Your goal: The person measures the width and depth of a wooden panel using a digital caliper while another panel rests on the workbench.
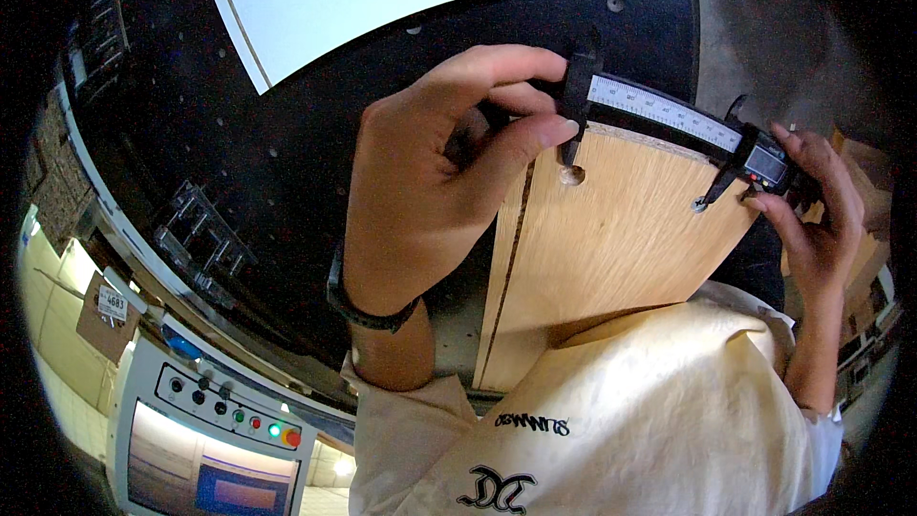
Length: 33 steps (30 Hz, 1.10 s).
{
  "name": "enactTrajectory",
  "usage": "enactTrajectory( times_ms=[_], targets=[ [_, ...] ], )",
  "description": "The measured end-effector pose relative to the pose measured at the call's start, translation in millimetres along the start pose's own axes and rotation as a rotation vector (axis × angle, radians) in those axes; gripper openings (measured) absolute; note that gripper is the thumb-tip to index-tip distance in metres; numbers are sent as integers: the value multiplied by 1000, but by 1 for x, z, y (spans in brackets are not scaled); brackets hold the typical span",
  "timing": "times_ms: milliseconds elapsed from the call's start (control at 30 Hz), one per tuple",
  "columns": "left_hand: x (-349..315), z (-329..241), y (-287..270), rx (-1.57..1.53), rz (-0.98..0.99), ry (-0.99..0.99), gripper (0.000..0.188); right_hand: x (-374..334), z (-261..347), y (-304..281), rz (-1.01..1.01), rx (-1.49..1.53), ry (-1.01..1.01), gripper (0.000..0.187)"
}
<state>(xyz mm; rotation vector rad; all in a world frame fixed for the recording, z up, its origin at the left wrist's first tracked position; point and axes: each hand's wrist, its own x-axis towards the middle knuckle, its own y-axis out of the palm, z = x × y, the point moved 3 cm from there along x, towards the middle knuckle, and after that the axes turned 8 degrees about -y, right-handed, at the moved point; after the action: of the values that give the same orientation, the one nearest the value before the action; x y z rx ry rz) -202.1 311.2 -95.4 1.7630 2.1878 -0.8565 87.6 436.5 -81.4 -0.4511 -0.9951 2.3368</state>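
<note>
A black digital caliper with a white scale lies across the end edge of a light wood-grain board. Its fixed jaw reaches down beside a round hole near the board's left corner. The sliding jaw stands at another hole near the right corner. My left hand pinches the fixed-jaw end between thumb and fingers. At the other end, my right hand grips the caliper's slider by the small display. The board's near end rests against my light shirt.
Beneath the board spreads a black worktable with small holes. A white panel with a notched edge lies at the far side. Left of me are dark metal fixtures and a control panel with buttons and a screen.
</note>
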Motion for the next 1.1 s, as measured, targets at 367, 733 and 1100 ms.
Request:
enactTrajectory(
  times_ms=[367,733,1100],
  targets=[
    [0,2,0,58,2,29,33,2,4,-2,21,-69,-51,58],
    [0,3,1,64,1,21,33,1,2,-2,31,-60,-27,58],
    [0,1,1,92,-18,83,33,0,2,-1,1,-27,-42,58]
  ],
)
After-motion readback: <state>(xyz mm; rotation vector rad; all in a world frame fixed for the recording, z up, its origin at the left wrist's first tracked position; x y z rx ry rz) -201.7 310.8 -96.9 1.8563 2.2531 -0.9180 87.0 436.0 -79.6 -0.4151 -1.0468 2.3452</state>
